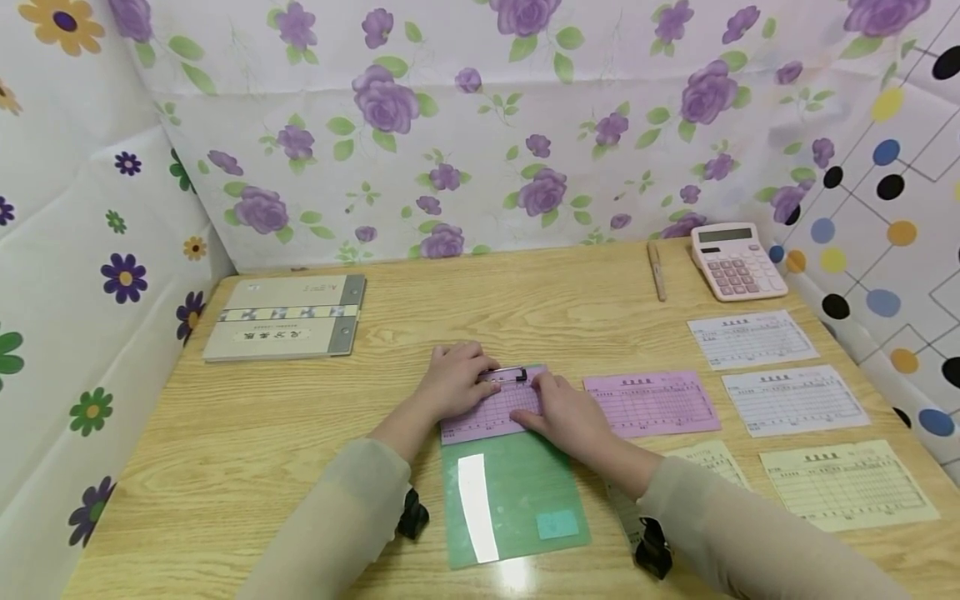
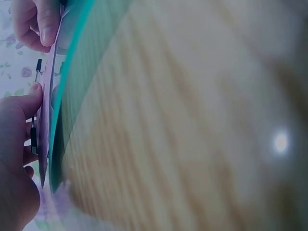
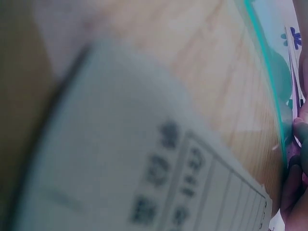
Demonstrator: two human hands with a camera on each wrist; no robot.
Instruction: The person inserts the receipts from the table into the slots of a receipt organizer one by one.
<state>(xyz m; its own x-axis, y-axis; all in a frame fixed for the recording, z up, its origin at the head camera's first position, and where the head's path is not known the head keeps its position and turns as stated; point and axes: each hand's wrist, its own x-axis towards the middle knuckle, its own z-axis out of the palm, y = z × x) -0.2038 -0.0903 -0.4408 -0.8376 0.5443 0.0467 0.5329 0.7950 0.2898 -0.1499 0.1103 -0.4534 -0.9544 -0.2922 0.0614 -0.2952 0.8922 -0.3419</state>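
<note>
A transparent green clipboard (image 1: 517,500) lies on the table with a purple printed form (image 1: 480,425) across its upper part. The metal clip (image 1: 510,375) with black ends spans the board's top, over the form. My left hand (image 1: 453,383) grips the board's top left, its thumb by the clip and its fingers curled toward the far edge. At the form's right side, my right hand (image 1: 566,412) pinches the paper edge, thumb spread over the sheet. The left wrist view shows the clip (image 2: 33,137) beside the left thumb and the right hand's fingertips (image 2: 47,34) on the paper.
Another purple form (image 1: 652,404) lies right of the board. White forms (image 1: 795,400) and yellow forms (image 1: 847,483) spread further right, one partly under my right forearm. A pink calculator (image 1: 738,262) and a pen (image 1: 656,271) lie at the back right, a grey-beige booklet (image 1: 277,333) at the left.
</note>
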